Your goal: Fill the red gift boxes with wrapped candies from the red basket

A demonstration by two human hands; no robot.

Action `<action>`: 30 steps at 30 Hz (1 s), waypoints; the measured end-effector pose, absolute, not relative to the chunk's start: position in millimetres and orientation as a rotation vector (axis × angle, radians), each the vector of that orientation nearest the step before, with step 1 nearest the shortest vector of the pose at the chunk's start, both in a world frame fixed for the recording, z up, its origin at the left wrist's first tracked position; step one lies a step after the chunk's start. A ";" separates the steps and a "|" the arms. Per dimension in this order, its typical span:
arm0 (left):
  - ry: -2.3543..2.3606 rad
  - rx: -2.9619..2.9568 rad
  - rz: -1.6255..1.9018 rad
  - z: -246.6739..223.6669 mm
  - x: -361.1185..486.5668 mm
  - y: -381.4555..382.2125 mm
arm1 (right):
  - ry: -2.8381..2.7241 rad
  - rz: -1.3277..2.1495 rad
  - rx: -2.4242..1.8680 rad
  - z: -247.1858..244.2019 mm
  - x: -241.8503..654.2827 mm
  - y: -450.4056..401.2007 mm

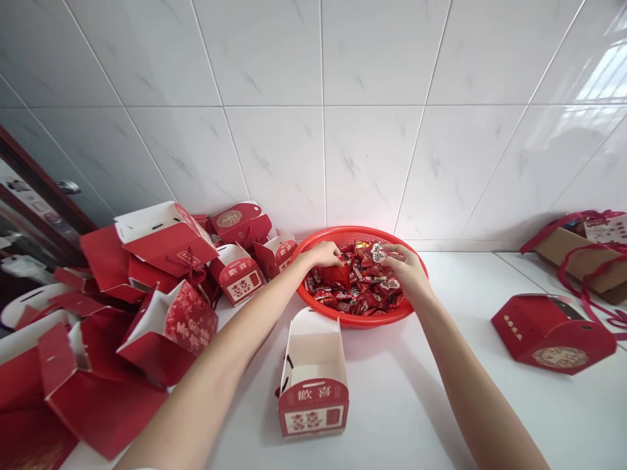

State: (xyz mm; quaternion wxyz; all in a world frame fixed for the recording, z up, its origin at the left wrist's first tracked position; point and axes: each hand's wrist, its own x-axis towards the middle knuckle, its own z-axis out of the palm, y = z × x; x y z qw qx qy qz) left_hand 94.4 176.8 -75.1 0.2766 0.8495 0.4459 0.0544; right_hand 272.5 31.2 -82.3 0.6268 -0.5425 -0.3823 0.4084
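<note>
A red plastic basket (pixel 362 321) heaped with red-wrapped candies (pixel 355 297) stands against the wall. My left hand (pixel 324 254) reaches into its left side, fingers curled down onto a bright red wrapped candy (pixel 336 274); the fingertips are partly hidden. Over the basket's right side, my right hand (pixel 406 266) pinches a red candy with a white, black-lettered label (pixel 379 252). In front of the basket, between my forearms, sits an open-topped red and white gift box (pixel 313 408) with a bare white inside.
Several open red boxes (pixel 166 241) pile up on the left, some leaning on others. On the right lie a closed red box (pixel 553 333) and a brown carton (pixel 568 254) with red ribbon. A white tiled wall (pixel 372 143) rises behind the white countertop (pixel 392 405).
</note>
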 end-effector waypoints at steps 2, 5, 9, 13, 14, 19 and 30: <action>1.116 2.220 0.315 -72.2 92.9 172.2 | -0.866 0.932 -1.234 -83.5 272.6 32.0; 0.950 2.089 0.522 -65.4 87.4 160.7 | -0.846 0.907 -1.217 -85.5 272.8 32.8; 0.776 1.923 0.677 -58.3 72.6 139.2 | -0.838 0.875 -1.206 -87.5 273.7 33.1; 0.714 1.842 0.711 -61.0 55.4 119.4 | -0.867 0.870 -1.190 -88.0 275.8 32.5; 0.710 1.832 0.718 -62.8 51.9 115.8 | -0.886 0.872 -1.183 -87.7 276.3 32.2; 0.725 1.826 0.783 -72.1 41.8 106.1 | -1.054 0.930 -1.172 -81.1 272.6 28.3; 0.740 2.031 0.924 -80.2 44.8 97.4 | -1.483 1.178 -1.258 -63.5 242.0 9.4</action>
